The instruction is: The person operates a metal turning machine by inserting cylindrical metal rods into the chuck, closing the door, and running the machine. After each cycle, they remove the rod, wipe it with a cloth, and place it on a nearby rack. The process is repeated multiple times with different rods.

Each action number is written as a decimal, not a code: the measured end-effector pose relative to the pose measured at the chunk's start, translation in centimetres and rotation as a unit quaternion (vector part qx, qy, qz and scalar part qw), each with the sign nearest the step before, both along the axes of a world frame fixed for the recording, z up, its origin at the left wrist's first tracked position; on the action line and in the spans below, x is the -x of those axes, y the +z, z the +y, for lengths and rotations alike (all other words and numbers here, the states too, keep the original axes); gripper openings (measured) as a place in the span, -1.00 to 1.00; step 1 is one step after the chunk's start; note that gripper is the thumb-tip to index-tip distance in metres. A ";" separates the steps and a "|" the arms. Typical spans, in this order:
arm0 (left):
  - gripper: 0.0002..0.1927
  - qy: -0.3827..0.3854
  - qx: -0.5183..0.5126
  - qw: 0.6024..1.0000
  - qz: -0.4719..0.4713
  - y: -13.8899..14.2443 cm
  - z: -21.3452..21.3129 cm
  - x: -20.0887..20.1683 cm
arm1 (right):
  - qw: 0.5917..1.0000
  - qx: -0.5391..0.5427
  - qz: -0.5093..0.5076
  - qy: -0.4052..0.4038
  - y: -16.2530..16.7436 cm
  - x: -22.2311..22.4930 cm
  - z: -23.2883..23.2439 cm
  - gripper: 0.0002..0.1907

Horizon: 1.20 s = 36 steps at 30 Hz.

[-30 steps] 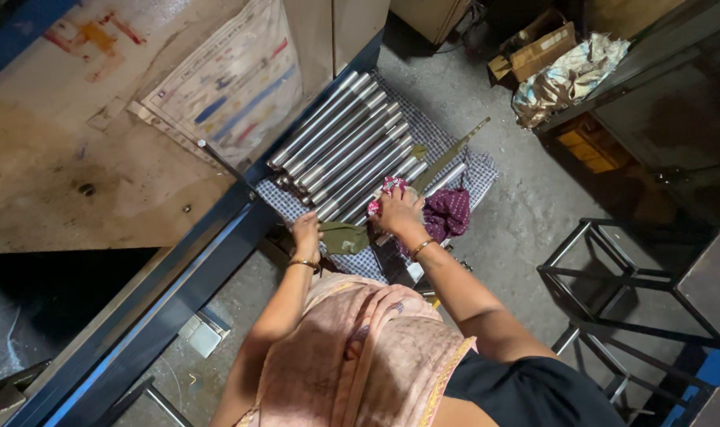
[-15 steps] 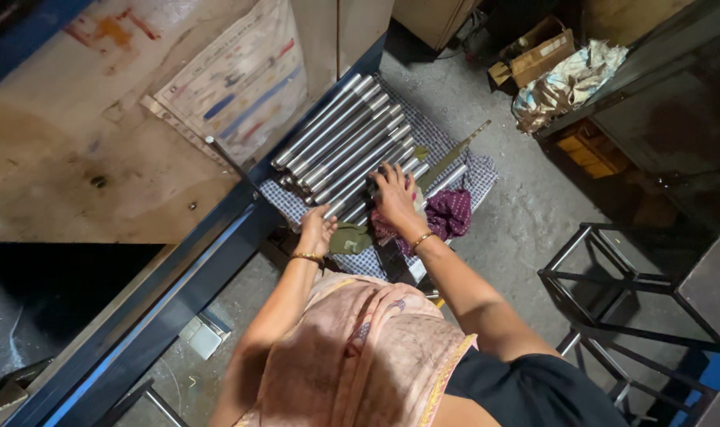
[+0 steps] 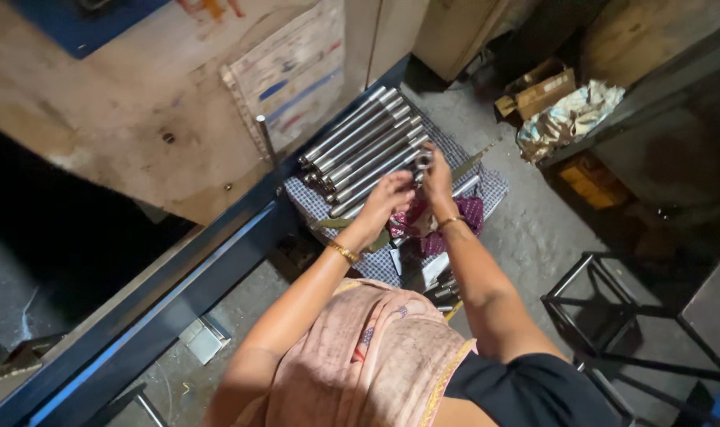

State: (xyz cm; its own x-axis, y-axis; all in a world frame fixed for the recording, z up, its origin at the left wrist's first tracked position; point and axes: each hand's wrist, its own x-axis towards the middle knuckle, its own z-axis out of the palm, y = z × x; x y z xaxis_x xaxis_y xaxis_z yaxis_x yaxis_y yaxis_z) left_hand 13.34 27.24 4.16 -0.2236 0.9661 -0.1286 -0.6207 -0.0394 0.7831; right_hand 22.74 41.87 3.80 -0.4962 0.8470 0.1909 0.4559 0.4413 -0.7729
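Several long shiny metal rods [image 3: 358, 150] lie side by side on a blue-and-white checked cloth [image 3: 376, 265] over a low stand. My left hand [image 3: 387, 196] hovers over the nearest rods with curled fingers; whether it grips anything is hidden. My right hand [image 3: 439, 178] is just beside it, fingertips pinched on a small metal piece [image 3: 421, 162] at the rods' right end. Both wrists wear gold bangles. A dark red cloth [image 3: 466, 213] lies under my right wrist.
A blue steel beam [image 3: 178, 285] runs diagonally at the left below a beige machine panel [image 3: 138, 95]. A cardboard box [image 3: 538, 91] and crumpled paper [image 3: 569, 119] sit on the concrete floor at the upper right. Black metal stool frames [image 3: 605, 316] stand at the right.
Both hands have moved up and together over the rods' right end. The left hand left the green piece near the cloth's edge. The view has shifted closer.
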 end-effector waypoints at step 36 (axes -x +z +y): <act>-0.67 0.563 0.034 0.794 0.228 5.8 -51.3 11.7 | 0.647 0.554 0.343 0.396 10.7 15.2 -39.5 -0.55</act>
State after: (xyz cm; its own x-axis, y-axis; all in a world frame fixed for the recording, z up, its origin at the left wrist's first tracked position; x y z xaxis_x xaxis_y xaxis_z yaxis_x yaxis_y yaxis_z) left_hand 1.62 -24.07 9.92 -0.9787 0.1154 0.1699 0.1260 -0.3157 0.9404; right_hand 7.53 2.40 14.49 -0.9790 0.1833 0.0898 -0.1914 -0.6721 -0.7152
